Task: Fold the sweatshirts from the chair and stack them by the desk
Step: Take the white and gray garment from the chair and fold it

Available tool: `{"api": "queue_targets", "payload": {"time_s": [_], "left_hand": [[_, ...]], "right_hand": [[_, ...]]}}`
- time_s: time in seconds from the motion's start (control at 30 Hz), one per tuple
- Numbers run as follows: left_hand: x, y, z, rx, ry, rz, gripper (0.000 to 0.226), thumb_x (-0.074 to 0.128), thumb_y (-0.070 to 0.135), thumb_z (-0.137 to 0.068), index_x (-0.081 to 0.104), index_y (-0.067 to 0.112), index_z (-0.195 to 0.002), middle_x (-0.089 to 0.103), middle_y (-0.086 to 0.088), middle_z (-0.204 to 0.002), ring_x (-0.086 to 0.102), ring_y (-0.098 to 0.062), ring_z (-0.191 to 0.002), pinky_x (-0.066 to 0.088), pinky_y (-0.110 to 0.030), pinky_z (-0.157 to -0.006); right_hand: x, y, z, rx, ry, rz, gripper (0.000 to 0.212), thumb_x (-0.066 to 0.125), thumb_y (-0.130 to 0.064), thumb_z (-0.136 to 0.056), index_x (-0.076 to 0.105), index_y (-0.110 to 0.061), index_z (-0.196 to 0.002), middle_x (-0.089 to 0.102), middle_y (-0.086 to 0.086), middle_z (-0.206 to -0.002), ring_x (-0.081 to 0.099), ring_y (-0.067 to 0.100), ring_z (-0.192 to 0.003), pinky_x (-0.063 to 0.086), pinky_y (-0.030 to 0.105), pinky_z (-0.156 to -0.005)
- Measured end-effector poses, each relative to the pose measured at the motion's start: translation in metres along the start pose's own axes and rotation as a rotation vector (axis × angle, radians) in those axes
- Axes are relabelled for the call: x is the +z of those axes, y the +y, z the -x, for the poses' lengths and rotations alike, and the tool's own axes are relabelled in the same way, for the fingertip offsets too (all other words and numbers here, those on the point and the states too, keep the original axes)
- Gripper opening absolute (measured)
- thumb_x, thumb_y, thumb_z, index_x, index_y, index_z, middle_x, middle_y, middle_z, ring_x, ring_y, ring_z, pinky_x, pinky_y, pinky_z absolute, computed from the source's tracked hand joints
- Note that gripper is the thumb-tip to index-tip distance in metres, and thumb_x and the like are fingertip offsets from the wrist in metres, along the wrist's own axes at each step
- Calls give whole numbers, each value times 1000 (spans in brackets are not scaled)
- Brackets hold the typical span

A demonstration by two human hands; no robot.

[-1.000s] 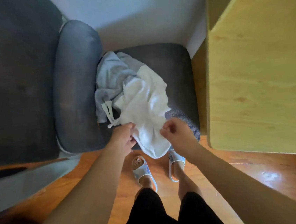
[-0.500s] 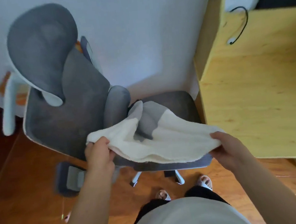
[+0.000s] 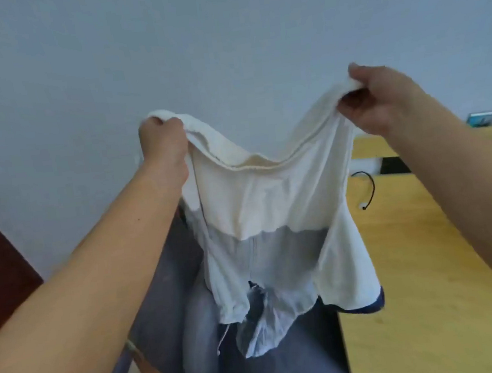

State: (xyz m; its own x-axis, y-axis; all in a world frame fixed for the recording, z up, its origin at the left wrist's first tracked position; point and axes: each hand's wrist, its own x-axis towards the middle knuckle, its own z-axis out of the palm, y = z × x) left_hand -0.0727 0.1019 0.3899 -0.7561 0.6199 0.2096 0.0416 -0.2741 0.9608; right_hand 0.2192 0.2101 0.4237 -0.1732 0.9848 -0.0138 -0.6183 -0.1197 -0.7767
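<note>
Gripping one end of the hem, the left hand (image 3: 163,143) clenched the soft cream-and-grey fleece sweatshirt (image 3: 269,214); it hung in mid-air above the grey fabric chair (image 3: 170,285), long axis vertical, apparently upside down, sagging between fists; probably light, limp, best held at corners; the right hand (image 3: 381,102) pinched the other end, beside the yellow wooden desk (image 3: 428,258).

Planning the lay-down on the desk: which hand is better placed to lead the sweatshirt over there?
Probably the right hand: it grips the sweatshirt on the side nearest the desk; the left hand is over the chair.
</note>
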Motion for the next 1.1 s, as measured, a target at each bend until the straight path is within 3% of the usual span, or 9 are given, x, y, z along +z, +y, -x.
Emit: {"api": "queue_targets", "payload": {"time_s": [0.13, 0.27, 0.4, 0.53, 0.67, 0.83, 0.9, 0.97, 1.1], "left_hand": [[21, 99, -6, 212, 99, -13, 18, 49, 10, -83, 56, 19, -98, 59, 4, -93, 59, -18, -86, 44, -24, -72], [55, 155, 33, 168, -28, 184, 27, 49, 12, -93, 49, 26, -116, 51, 4, -108, 46, -16, -84, 46, -44, -92], [108, 172, 93, 178, -86, 238, 25, 51, 14, -98, 44, 27, -119, 47, 8, -119, 49, -18, -104, 43, -47, -88], [161, 174, 137, 233, -109, 253, 23, 53, 10, -92, 51, 23, -111, 56, 1, -110, 55, -17, -94, 46, -36, -84], [204, 155, 153, 96, -202, 242, 27, 62, 23, -74, 61, 26, -101, 64, -4, -113, 58, -20, -92, 50, -47, -97], [261, 106, 193, -90, -348, 215, 18, 57, 18, -97, 57, 24, -113, 56, -6, -110, 53, -23, -92, 46, -42, -83], [283, 90, 203, -163, -386, 206, 13, 54, 16, -100, 56, 18, -113, 55, -9, -104, 56, -24, -87, 50, -44, -79], [302, 79, 211, -217, -439, 230, 9, 52, 13, -102, 55, 12, -111, 59, -15, -105, 62, -29, -90, 53, -51, -81], [338, 61, 229, -198, -561, 184, 17, 50, 7, -102, 53, 8, -119, 62, -18, -111, 66, -31, -98, 57, -47, -71]], "right_hand": [[3, -126, 18, -313, 3, -199, 27, 66, -8, -95, 61, -2, -120, 73, 14, -104, 74, 28, -89, 62, 42, -70], [-30, -206, 45, -472, 108, 125, 40, 62, -6, -94, 54, -15, -132, 68, 7, -113, 72, 21, -93, 63, 41, -68], [-73, -270, 84, -578, 140, 225, 31, 61, -12, -92, 56, -25, -120, 67, -2, -112, 69, 15, -90, 62, 37, -72], [-129, -319, 115, -649, 148, 345, 22, 59, -8, -90, 53, -26, -101, 63, -5, -102, 64, 17, -93, 56, 39, -88], [-201, -354, 128, -500, 142, 541, 16, 60, -11, -96, 56, -22, -107, 62, -1, -98, 66, 16, -84, 54, 40, -90], [-297, -353, 135, -247, 175, 767, 7, 58, -11, -101, 56, -12, -94, 62, 9, -101, 63, 25, -101, 52, 44, -98], [-330, -342, 129, -148, 252, 1092, 17, 64, -19, -98, 59, -3, -95, 71, 17, -97, 68, 31, -93, 56, 39, -83], [-352, -335, 121, 4, 287, 1530, 36, 69, -32, -94, 66, 5, -90, 73, 17, -77, 62, 26, -62, 45, 29, -56], [-359, -310, 110, 348, 287, 2086, 24, 59, -27, -96, 61, -6, -85, 58, 4, -61, 44, 15, -43, 35, 21, -45]]}}
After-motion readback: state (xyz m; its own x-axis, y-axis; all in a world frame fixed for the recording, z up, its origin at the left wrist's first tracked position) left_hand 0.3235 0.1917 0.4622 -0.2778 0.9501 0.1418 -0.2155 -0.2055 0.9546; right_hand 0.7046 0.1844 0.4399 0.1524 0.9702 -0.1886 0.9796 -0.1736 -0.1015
